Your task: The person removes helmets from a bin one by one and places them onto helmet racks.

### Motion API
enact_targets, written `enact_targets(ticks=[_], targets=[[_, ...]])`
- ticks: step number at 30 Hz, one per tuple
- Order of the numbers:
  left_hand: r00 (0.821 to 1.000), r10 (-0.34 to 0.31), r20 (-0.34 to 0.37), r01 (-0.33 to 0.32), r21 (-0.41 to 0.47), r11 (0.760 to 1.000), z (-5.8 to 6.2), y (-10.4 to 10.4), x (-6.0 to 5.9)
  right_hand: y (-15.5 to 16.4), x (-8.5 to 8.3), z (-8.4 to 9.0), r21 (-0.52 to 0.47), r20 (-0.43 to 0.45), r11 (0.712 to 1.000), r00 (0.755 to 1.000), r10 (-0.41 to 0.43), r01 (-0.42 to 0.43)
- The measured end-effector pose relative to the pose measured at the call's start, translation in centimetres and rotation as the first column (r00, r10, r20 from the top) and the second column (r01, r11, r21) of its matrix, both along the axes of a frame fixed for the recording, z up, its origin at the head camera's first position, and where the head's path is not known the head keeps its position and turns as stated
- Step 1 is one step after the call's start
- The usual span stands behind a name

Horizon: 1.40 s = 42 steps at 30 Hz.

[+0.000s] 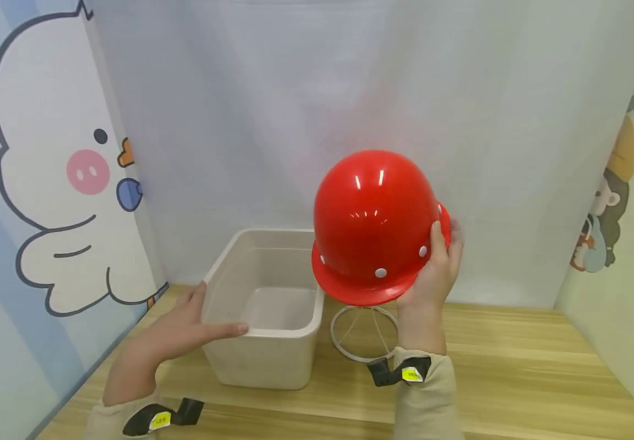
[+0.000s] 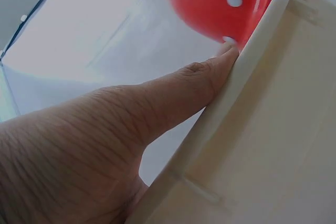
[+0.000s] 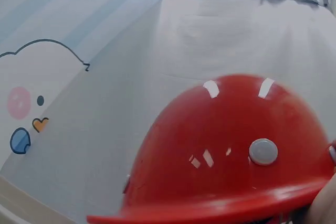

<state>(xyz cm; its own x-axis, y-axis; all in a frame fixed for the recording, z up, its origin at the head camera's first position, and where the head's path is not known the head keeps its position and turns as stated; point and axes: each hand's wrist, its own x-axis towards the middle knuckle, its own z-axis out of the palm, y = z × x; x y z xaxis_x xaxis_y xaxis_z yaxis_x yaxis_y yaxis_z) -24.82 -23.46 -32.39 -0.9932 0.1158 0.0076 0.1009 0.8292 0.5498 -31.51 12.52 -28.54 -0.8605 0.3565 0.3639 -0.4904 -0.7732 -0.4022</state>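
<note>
Right hand (image 1: pixel 431 275) grips a glossy red plastic hard hat (image 1: pixel 374 227) by its brim, thumb up the shell, fingers curled behind; hat is held in the air, dome toward the camera, above the table & just right of the bin. Left hand (image 1: pixel 176 333) rests nearly flat on the rim of a cream rectangular plastic bin (image 1: pixel 264 360), fingers straight, index finger lying along the near edge. A white wire ring stand (image 1: pixel 363 336) sits on the light wooden table (image 1: pixel 515 373) below the hat, beside the bin. Behind: white fabric backdrop (image 1: pixel 295 91), w/ cartoon duck panel (image 1: pixel 47 183) at left.
</note>
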Motion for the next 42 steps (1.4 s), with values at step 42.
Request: enact_targets(ticks=[42], targets=[[0.998,-0.041,-0.047,0.044,0.07,0.997,-0.2,-0.3,0.0,5.1,-1.8,-2.6,-0.077,0.072,0.89,0.888,0.454,-0.449]])
